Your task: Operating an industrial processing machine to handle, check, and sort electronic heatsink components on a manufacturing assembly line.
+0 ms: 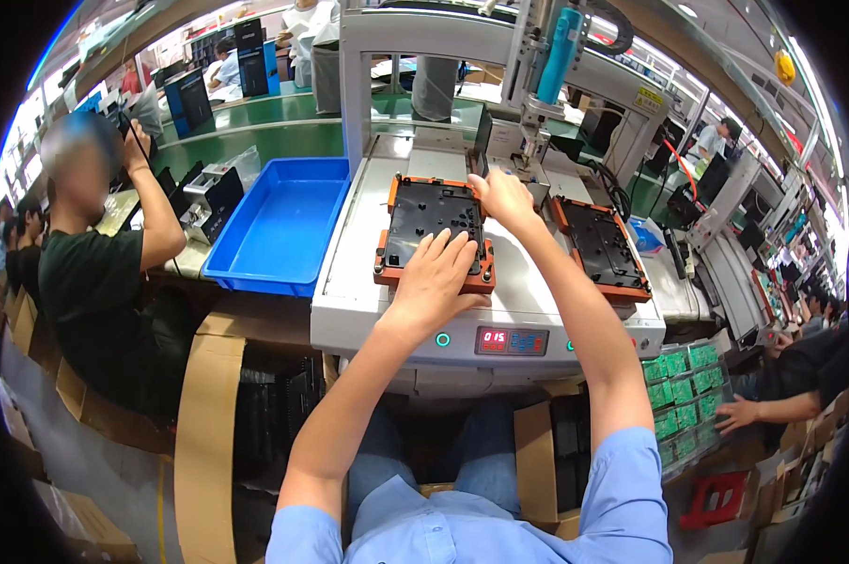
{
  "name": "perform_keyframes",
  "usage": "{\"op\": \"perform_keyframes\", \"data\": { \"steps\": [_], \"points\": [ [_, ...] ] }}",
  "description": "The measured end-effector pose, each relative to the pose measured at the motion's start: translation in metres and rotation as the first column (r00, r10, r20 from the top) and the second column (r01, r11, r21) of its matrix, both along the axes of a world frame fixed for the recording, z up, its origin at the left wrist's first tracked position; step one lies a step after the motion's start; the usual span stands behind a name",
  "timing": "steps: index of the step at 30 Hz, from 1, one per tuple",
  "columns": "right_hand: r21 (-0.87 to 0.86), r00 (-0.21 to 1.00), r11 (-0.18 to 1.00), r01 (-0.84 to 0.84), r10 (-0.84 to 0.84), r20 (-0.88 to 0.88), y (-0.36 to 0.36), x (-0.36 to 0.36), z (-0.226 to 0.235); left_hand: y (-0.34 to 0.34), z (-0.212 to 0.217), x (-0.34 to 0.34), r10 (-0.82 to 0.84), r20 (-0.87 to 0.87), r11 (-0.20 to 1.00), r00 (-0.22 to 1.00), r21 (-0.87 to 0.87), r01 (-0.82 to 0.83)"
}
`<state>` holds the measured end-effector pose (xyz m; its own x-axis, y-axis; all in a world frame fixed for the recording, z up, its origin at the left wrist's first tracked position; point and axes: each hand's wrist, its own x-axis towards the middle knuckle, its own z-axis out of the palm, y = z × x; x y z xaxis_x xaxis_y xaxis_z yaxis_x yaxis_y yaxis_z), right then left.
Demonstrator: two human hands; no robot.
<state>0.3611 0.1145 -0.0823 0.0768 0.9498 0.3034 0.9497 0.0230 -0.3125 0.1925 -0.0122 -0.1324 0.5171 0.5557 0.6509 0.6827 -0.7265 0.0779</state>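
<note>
hands (440,273) (502,198) flat on matte black plastic panel (434,216), orange-framed.

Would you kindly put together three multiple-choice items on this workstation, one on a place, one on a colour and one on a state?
1. Where does the left hand lie?
A. in the blue bin
B. on the near edge of the left fixture
C. on the green boards

2. What colour is the frame of the left fixture?
A. orange
B. yellow
C. white

3. How is the right hand placed?
A. hanging off the machine
B. flat on the red display
C. at the far right corner of the left fixture

Answers: 1 B, its palm and fingers rest on the black part near the front rim. 2 A, an orange frame borders the black part. 3 C, its fingers are at that corner.
</note>
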Motion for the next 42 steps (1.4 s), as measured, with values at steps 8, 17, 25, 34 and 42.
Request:
{"op": "perform_keyframes", "data": {
  "steps": [8,17,25,34,42],
  "points": [
    [-0.167,0.980,0.986,-0.011,-0.022,-0.198,0.053,0.002,-0.006,-0.002,0.006,0.003,-0.019,0.007,1.000,1.000,-0.003,0.019],
    [-0.028,0.925,0.999,0.037,-0.045,-0.376,-0.005,0.003,-0.010,-0.006,0.007,0.004,0.023,0.008,0.998,1.000,-0.054,-0.022],
    [0.499,0.869,0.866,0.037,0.219,-0.444,-0.171,-0.036,-0.057,-0.001,-0.001,0.000,-0.002,0.013,1.000,1.000,0.026,0.002],
    [0.618,0.856,0.779,-0.110,0.390,-0.340,-0.164,-0.032,-0.056,-0.012,-0.003,0.005,0.076,0.086,0.989,0.993,0.120,-0.086],
    [0.659,0.910,0.745,-0.103,0.338,-0.240,-0.222,-0.032,-0.088,-0.113,-0.112,-0.005,0.248,0.170,0.968,0.954,-0.005,-0.250]
  ]
}}
